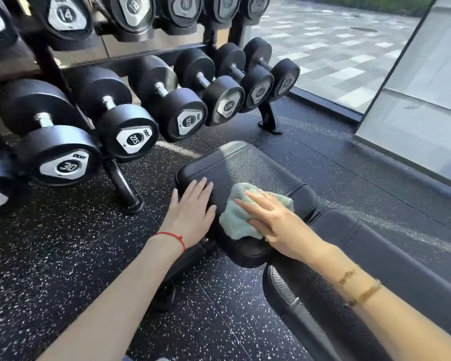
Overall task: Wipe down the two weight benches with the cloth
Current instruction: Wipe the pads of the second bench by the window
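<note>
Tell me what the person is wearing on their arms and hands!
Both arms are bare, with no sleeves or gloves showing. The left hand has a thin red string bracelet tied around its wrist. The right hand has two gold-coloured chain bracelets further up its arm, one above the other. No rings or watch can be seen, and the fingernails look short and plain.

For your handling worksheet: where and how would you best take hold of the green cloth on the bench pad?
Probably from above, by the cloth's raised, bunched middle. It lies crumpled on the flat bench pad, so its edges sit flush while the folds offer bulk. The right hand already presses there; the left hand rests beside it.
</note>
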### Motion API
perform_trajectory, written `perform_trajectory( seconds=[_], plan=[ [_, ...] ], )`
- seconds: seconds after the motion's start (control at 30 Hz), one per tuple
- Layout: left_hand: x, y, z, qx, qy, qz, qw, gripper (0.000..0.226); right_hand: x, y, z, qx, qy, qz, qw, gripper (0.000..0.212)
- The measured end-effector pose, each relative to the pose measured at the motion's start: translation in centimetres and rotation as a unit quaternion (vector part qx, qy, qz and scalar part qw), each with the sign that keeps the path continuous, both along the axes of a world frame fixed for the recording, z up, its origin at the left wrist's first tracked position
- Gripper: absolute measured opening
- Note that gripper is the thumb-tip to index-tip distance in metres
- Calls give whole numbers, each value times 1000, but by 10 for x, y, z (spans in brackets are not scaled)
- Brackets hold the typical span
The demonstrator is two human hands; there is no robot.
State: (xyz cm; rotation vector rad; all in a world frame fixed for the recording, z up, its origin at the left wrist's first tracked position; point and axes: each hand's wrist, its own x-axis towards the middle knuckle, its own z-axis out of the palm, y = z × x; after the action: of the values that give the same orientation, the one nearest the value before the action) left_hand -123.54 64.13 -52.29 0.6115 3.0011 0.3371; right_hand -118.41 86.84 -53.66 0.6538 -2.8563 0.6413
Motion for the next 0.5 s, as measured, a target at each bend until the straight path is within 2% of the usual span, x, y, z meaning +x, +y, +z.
perform_trajectory(
  seconds=[0.1, 0.17, 0.3, 0.37, 0.5],
  plan=[
    [1, 4, -1, -5, 0, -6, 1000, 58, 15, 18, -2, -7, -7, -29, 1000, 48],
    [2, 5, -2, -7, -5, -5, 1000, 58, -4, 34, -1, -22, -14, -108, 994, 54],
    [7, 5, -1, -2, -16, -2, 1000, 58, -60, 37, 4, -13, -23, -226, 974, 46],
    [9, 6, -1, 2, -15, 1, 1000, 59, -66, 27, 3, -6, -27, -224, 974, 47],
    [15, 12, -1, -1, -18, -3, 1000, 59, -30, 13, 4, -14, -24, -88, 996, 57]
  ],
)
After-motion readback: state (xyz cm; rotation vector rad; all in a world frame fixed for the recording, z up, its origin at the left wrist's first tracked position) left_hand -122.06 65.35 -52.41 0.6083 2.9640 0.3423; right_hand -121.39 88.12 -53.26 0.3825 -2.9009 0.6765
